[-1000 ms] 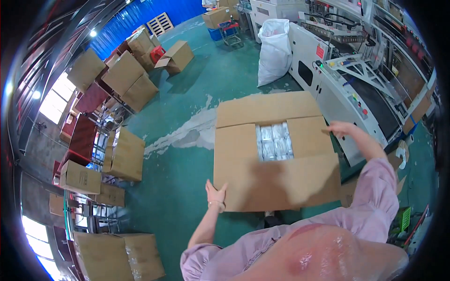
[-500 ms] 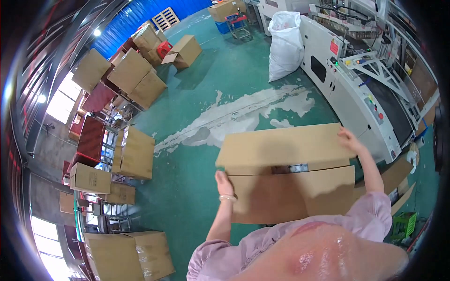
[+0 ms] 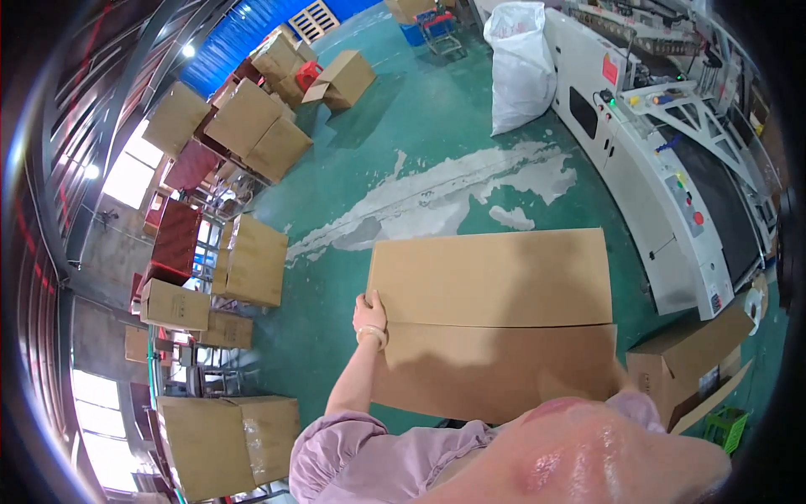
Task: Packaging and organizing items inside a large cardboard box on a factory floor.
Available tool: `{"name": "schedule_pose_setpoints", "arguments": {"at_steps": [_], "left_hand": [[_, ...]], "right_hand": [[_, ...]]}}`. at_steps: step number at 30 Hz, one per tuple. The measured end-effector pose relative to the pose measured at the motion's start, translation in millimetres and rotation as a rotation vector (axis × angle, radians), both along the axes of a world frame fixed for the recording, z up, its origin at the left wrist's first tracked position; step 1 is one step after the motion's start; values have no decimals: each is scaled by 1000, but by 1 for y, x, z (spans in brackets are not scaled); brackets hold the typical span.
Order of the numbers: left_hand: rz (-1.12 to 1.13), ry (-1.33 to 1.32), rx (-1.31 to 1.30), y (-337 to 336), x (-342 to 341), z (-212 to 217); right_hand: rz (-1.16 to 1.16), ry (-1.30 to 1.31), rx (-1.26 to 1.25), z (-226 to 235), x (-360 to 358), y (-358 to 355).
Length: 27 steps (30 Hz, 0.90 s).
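Note:
A large brown cardboard box is in front of me, its two long top flaps folded down so they meet at a narrow seam. My left hand grips the box's left side by the seam, with a pale bracelet at the wrist. Over by the near right corner, my right hand is smeared by motion and partly hidden, so its fingers cannot be made out. Whatever lies inside the box is covered by the flaps.
Right of me stands an open carton beside a green crate. A long white machine runs along the right, with a white sack at its far end. Several cartons line the left side. The green floor has worn patches.
The far flap has come down over the gap, hiding the contents. My left hand has shifted left and up along the box's side; my right hand has dropped from the far corner toward me.

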State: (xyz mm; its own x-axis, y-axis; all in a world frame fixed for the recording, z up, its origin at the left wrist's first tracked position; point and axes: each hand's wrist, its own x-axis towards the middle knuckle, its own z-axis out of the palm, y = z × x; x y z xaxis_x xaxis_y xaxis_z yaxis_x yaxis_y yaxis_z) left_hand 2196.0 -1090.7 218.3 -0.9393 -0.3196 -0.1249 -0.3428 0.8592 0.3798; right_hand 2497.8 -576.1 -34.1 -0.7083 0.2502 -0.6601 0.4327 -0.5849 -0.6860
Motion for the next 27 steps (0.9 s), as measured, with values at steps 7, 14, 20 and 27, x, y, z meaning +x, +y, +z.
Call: {"name": "schedule_pose_setpoints", "arguments": {"at_steps": [7,14,20,27], "left_hand": [[-6,-32,-107,-10,-17,-8],[-98,42,-107,-19,-33,-11],[-301,-5,-120,-37,-61,-14],[-374,111,-107,-59,-36,-7]], "right_hand": [[-50,-86,-133,-107,58,-76],[-133,-94,-141,-125,106,-122],[-208,-141,-199,-134,147,-209],[-263,-215,-333,-167,183,-317]]}}
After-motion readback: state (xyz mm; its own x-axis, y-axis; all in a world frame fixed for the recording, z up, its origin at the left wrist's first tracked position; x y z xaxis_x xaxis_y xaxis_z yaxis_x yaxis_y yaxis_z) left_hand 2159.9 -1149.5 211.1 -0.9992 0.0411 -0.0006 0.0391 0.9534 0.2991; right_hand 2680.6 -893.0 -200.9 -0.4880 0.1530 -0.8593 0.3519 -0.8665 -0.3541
